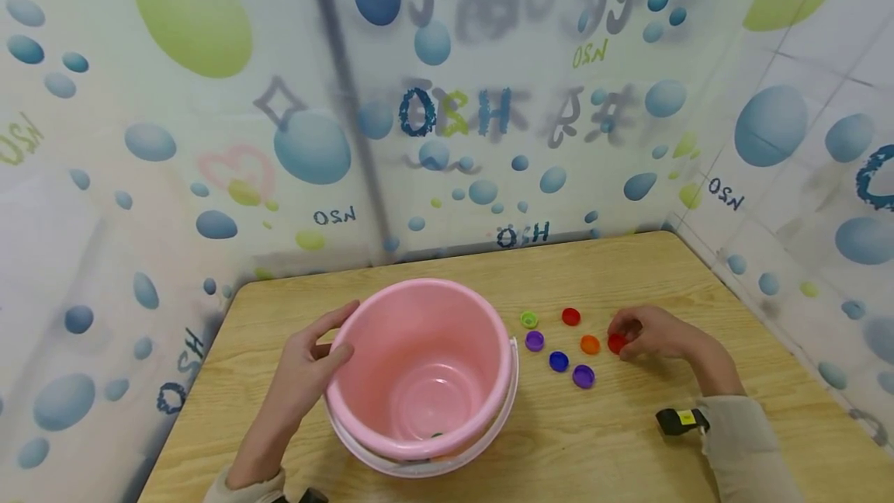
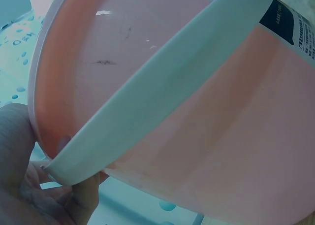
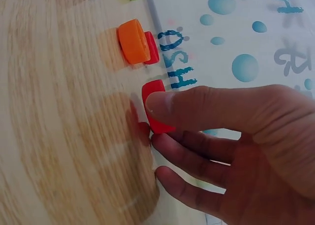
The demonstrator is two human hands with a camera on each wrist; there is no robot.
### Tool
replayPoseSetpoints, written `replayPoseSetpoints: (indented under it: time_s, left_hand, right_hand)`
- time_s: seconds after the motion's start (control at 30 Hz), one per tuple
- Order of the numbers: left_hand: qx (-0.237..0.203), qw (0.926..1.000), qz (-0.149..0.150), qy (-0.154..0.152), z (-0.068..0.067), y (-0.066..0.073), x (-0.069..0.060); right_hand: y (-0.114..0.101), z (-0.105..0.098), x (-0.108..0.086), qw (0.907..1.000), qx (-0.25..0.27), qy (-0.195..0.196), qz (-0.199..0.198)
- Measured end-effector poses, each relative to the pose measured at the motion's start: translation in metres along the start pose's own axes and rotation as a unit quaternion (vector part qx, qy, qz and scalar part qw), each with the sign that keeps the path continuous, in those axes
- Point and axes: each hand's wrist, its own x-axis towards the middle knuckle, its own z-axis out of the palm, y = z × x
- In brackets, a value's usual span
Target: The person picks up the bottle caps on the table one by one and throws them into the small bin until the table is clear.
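Observation:
A pink bucket (image 1: 419, 340) stands on the table, its mouth facing me. My left hand (image 1: 307, 363) grips the left side of its rim, thumb over the edge. In the left wrist view, the white handle (image 2: 162, 97) slants across the outside wall, its end by my fingers. On the right, my right hand (image 1: 660, 332) pinches a red bottle cap (image 3: 156, 107) between thumb and fingers, low at the tabletop. An orange cap (image 1: 590, 344) lies just left of it. A sliver of something green (image 1: 437, 435) shows inside the bucket; its front rim hides the rest.
Between bucket and right hand lie another red cap (image 1: 571, 317), a green cap (image 1: 528, 320), a blue cap (image 1: 559, 362) and two purple ones, the nearer purple cap (image 1: 583, 376) among them. A patterned curtain (image 1: 433, 177) borders the wooden table (image 1: 615, 449) behind and at the sides.

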Motion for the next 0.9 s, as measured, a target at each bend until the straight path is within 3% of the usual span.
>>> replayPoseSetpoints:
  time_s: [0.33,0.57,0.9]
  left_hand:
    - [0.013,0.9999,0.006,0.002,0.001,-0.001,0.000]
    - [0.018,0.9998,0.012,0.002,0.001,-0.002,0.000]
    - [0.014,0.9999,-0.003,0.005,0.001,-0.003,0.001]
  right_hand:
    - [-0.002,-0.004,-0.004,0.9998,-0.007,0.010,0.015]
    - [-0.003,-0.006,-0.004,0.9997,-0.015,0.018,-0.003]
    - [-0.014,-0.009,-0.007,0.9990,-0.024,0.037,-0.008]
